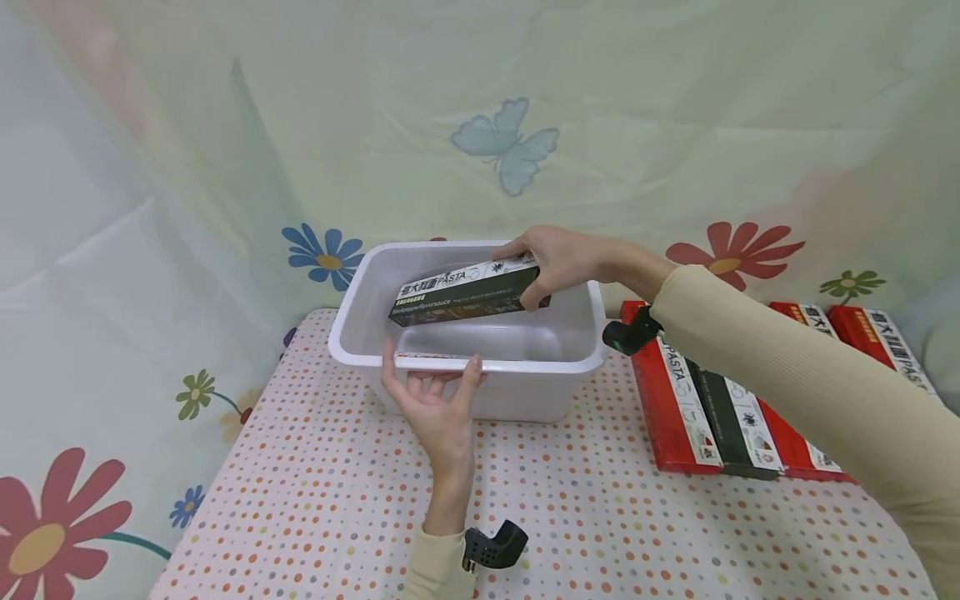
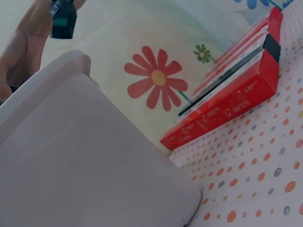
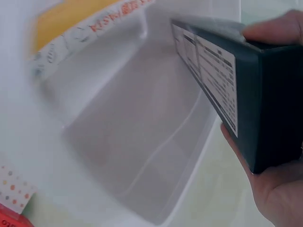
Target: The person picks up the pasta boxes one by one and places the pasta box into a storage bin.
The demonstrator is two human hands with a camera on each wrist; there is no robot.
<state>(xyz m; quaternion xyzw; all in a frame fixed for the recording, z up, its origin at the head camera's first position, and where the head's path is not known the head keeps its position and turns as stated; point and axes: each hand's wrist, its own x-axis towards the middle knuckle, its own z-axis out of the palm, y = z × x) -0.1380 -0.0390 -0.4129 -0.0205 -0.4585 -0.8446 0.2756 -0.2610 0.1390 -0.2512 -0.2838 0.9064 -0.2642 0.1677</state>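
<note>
My right hand point(image 1: 562, 254) grips one end of a dark green pasta box point(image 1: 468, 293), thumb on the near side. The box tilts inside a white plastic bin point(image 1: 465, 400), its far end lower at the left. In the right wrist view, a label panel shows on the green box point(image 3: 213, 71). At the bin's front rim, my left hand point(image 1: 435, 417) holds on, with some fingers curled beneath the lip and thumb and index finger reaching up over it. A yellow-orange and white box point(image 3: 90, 33) stands against the bin's inner wall, mostly hidden from the head view.
Right of the bin lie several pasta boxes, among them a red box point(image 1: 660, 408), a green box point(image 1: 731, 425) and another red box point(image 1: 862, 333). My right forearm passes over them. A dotted cloth point(image 1: 337, 500) covers the table, and a flowered curtain point(image 1: 600, 125) hangs behind.
</note>
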